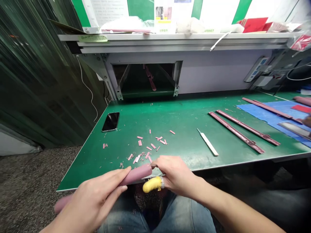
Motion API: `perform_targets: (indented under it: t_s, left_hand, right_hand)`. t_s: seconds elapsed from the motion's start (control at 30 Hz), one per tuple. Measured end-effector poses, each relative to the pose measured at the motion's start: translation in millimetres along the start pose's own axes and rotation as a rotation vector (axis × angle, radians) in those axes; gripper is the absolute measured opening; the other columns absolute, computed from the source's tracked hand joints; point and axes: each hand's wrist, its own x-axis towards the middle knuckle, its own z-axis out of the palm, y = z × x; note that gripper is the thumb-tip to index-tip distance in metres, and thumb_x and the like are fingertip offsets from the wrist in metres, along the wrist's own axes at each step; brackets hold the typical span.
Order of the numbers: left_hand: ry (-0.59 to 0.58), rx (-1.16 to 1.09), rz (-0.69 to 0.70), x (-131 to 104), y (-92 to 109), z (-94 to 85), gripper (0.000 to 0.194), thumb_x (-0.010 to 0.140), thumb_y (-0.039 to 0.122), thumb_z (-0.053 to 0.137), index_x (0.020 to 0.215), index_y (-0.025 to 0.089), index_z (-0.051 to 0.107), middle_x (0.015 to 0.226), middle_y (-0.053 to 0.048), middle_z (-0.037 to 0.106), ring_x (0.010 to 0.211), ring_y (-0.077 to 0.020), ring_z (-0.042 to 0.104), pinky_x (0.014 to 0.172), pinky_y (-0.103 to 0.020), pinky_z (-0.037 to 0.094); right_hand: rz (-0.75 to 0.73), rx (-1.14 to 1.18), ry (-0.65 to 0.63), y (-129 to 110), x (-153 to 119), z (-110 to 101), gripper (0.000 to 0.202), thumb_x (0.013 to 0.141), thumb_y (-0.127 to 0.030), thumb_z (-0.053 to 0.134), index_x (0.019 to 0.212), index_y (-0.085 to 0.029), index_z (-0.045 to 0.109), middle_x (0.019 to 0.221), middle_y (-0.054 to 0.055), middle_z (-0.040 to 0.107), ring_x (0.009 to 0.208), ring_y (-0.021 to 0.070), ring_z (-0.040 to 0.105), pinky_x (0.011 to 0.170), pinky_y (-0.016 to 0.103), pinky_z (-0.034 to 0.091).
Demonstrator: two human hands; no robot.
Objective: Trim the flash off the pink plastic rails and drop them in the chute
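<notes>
Head view: a pink rod [132, 176] is being held over the near edge of the green table [179, 119], above the person's lap. The left hand [93, 202] is being wrapped around the rod's middle, fingers closed on it. The right hand [176, 174] is being clenched at the rod's far end, a yellow cot [152, 184] being worn on its thumb. Pink scraps [148, 149] are lying just beyond. A white blade [207, 142], a phone [110, 121] and long pink strips [243, 131] are being left well apart.
</notes>
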Motion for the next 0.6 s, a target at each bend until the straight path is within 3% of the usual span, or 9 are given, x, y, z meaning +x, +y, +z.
perform_targets:
  t_s: [0.13,0.27,0.43,0.6]
  left_hand:
    - [0.057,0.348,0.302,3,-11,-23.8,0.066,0.086,0.015,0.048,0.145,0.037,0.028,0.135,0.000,0.056,0.117,-0.0246,0.057,0.100,-0.038,0.045]
    - [0.043,0.524,0.440,5,-14,-41.8,0.076,0.079,0.005,0.040,0.148,0.032,0.021,0.139,0.001,0.052,0.123,-0.0250,0.053,0.104,-0.041,0.040]
    - [0.069,0.556,0.445,2,-5,-48.1,0.076,0.079,0.002,0.037,0.148,0.031,0.023,0.142,0.003,0.048,0.126,-0.0237,0.048,0.110,-0.039,0.031]
    - [0.182,0.287,0.276,-4,18,-46.9,0.064,0.084,0.005,0.043,0.138,0.039,0.042,0.134,0.008,0.056,0.120,-0.0221,0.054,0.111,-0.038,0.030]
  right_hand:
    - [-0.115,-0.308,-0.099,-1,11,-5,0.022,0.082,-0.039,0.066,0.082,-0.018,0.059,0.068,0.000,0.057,0.058,0.0123,0.046,0.049,0.026,0.020]
    - [-0.186,-0.378,-0.115,-7,12,-13,0.015,0.081,-0.030,0.067,0.084,-0.019,0.057,0.069,-0.001,0.056,0.058,0.0121,0.046,0.048,0.027,0.017]
    - [-0.220,-0.416,-0.097,-12,12,-19,0.009,0.085,-0.023,0.060,0.081,-0.019,0.053,0.067,-0.002,0.054,0.057,0.0120,0.043,0.048,0.028,0.017]
    - [-0.265,-0.418,-0.059,-17,12,-24,0.014,0.089,-0.022,0.052,0.075,-0.020,0.050,0.066,-0.002,0.052,0.055,0.0114,0.041,0.048,0.027,0.017]
